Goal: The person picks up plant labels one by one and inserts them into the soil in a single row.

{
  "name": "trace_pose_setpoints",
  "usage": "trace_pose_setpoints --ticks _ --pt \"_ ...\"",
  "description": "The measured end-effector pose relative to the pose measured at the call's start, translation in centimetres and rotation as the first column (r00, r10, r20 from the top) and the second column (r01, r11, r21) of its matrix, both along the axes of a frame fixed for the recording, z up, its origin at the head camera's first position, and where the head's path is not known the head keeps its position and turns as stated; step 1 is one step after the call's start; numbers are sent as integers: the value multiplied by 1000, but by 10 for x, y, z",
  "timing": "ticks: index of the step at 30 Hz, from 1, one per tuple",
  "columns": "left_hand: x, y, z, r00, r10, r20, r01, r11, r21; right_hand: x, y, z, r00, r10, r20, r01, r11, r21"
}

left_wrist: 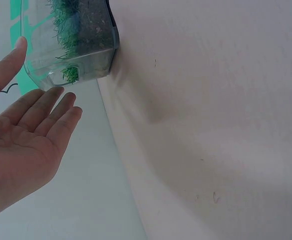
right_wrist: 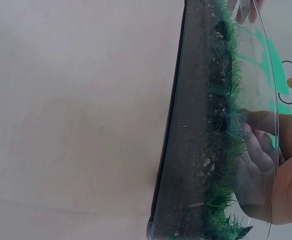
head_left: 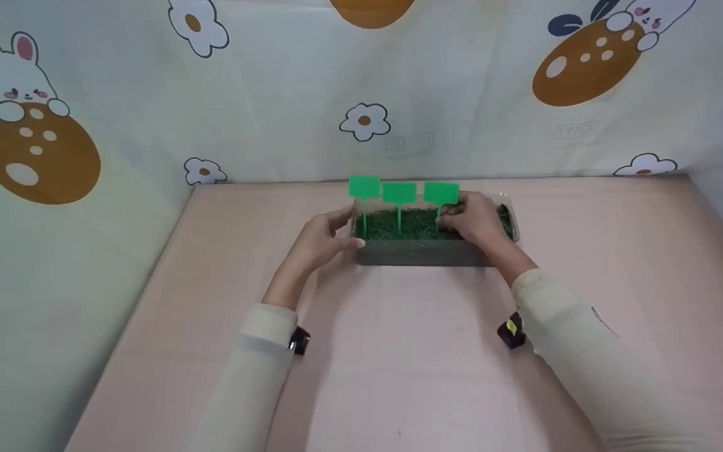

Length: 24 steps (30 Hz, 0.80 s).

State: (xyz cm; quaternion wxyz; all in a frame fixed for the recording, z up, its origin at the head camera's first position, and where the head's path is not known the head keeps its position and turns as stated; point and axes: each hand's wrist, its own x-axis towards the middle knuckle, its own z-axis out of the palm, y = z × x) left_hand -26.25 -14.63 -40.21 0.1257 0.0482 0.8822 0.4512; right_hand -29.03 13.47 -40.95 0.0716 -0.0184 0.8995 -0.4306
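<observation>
A clear plastic planter box holds dark soil and green grass. Three bright green plant labels stand in a row in the grass: a left one, a middle one and a right one. My right hand reaches over the rim and pinches the right label's stem low down, near the grass. At the box's left end is my left hand, thumb near the front corner. In the left wrist view its fingers are extended beside the clear end wall.
The box stands near the back of a table with a pale pink cover. Behind and beside it hangs a light sheet printed with rabbits and flowers. Small dark devices sit at both wrists.
</observation>
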Motion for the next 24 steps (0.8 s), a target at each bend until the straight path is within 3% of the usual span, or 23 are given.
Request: trace_pose_setpoints --ticks 24 --pt "-1 0 1 1000 -7 15 6 1000 20 0 11 11 997 -33 66 38 996 -78"
